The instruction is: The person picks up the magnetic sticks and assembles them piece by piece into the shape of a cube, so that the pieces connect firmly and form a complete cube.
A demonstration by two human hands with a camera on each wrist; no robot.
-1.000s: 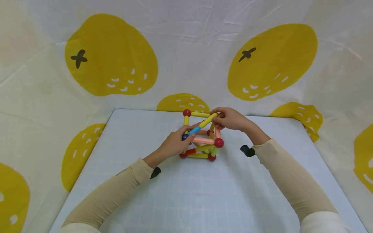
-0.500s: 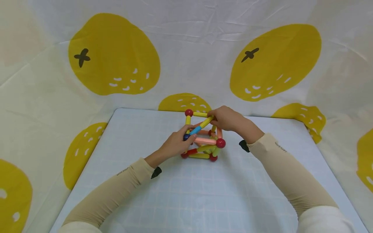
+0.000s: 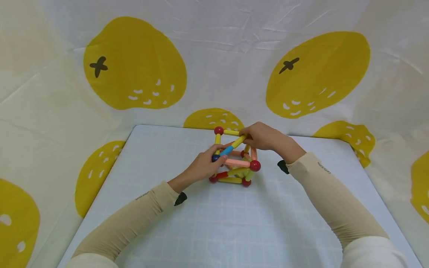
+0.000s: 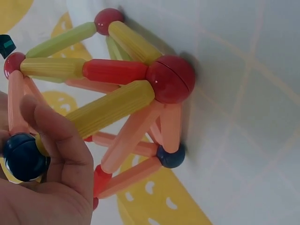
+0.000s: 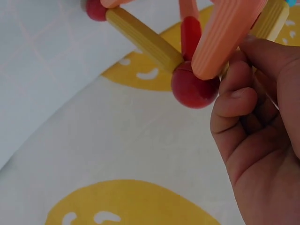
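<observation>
A cube-like frame of magnetic sticks and balls stands on the table, its near right corner a red ball [image 3: 255,165]. My left hand [image 3: 202,165] holds the dark blue ball [image 4: 26,157] at its upper left corner; a yellow stick [image 4: 112,108] runs from there down to a large red ball [image 4: 171,79]. From the blue ball, a blue stick [image 3: 226,150] and a yellow stick [image 3: 239,141] slant across the top in one line. My right hand [image 3: 265,136] pinches that yellow stick's far end, beside another red ball [image 5: 194,88]. My fingers partly hide the joint there.
A pale gridded mat [image 3: 214,223] covers the table. Close behind the frame hangs a white cloth [image 3: 221,67] printed with large yellow fruit shapes. Black wrist cameras sit at both cuffs.
My right hand has shifted slightly left, bringing the far end of the yellow stick to the frame's back right corner. My left hand keeps its hold on the blue ball.
</observation>
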